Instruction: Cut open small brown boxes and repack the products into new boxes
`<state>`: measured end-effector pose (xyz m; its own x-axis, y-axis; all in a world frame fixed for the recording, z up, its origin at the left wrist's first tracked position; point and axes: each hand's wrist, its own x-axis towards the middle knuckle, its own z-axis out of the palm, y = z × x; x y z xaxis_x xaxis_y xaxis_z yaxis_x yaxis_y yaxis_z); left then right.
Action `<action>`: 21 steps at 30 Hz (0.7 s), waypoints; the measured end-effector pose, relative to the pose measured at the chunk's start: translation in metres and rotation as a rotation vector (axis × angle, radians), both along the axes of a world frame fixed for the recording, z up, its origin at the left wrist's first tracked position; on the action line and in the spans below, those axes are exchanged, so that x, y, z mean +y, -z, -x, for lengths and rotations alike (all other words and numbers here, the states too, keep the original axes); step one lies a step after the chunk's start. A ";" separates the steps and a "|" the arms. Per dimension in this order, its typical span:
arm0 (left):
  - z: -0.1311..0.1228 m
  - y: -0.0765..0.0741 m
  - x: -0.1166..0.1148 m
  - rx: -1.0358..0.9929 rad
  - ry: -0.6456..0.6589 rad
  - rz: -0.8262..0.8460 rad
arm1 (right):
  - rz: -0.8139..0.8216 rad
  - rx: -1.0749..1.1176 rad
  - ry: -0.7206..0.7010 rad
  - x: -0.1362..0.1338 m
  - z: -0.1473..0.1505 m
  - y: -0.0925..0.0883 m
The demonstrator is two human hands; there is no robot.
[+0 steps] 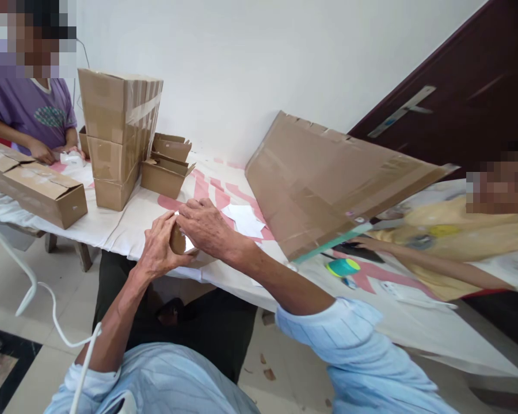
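One head-worn camera looks forward and down, close over the left hand (pixel 159 248) and right hand (pixel 207 227) at the table (pixel 125 223) edge; wall (pixel 242 57) at 12 o'clock, door (pixel 479 75) at 2.

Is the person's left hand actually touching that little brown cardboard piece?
Touching. The head view shows the left hand curled round the cardboard piece, with the right hand pressed on its top.

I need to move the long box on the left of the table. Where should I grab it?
Probably take the long box by its near end, coming from the table's front edge: that end points toward you, looks narrow, and nothing stands against it.
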<state>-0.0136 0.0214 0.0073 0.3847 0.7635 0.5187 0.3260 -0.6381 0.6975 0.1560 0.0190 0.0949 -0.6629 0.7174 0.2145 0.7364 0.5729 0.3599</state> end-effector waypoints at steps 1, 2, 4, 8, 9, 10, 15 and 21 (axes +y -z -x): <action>0.000 0.000 0.000 0.000 0.001 -0.002 | 0.011 0.005 -0.001 0.001 0.000 0.000; 0.000 0.000 0.000 0.001 -0.002 -0.003 | 0.023 0.018 -0.002 0.002 -0.001 0.000; 0.001 0.001 0.000 0.004 -0.015 -0.001 | 0.048 0.098 -0.017 0.002 -0.002 0.000; 0.001 0.004 0.001 0.016 -0.023 0.021 | 0.132 0.494 -0.120 -0.008 -0.007 -0.011; 0.001 0.005 0.001 0.019 -0.021 0.021 | 0.142 0.604 -0.140 -0.013 -0.010 -0.015; 0.002 0.006 0.003 0.019 -0.020 0.017 | 0.138 0.699 -0.149 -0.017 -0.014 -0.019; 0.016 0.012 0.016 -0.056 0.017 -0.028 | 0.018 0.932 -0.056 -0.034 -0.053 -0.030; 0.049 0.029 0.046 -0.097 0.016 0.098 | -0.069 1.096 0.271 -0.050 -0.152 -0.002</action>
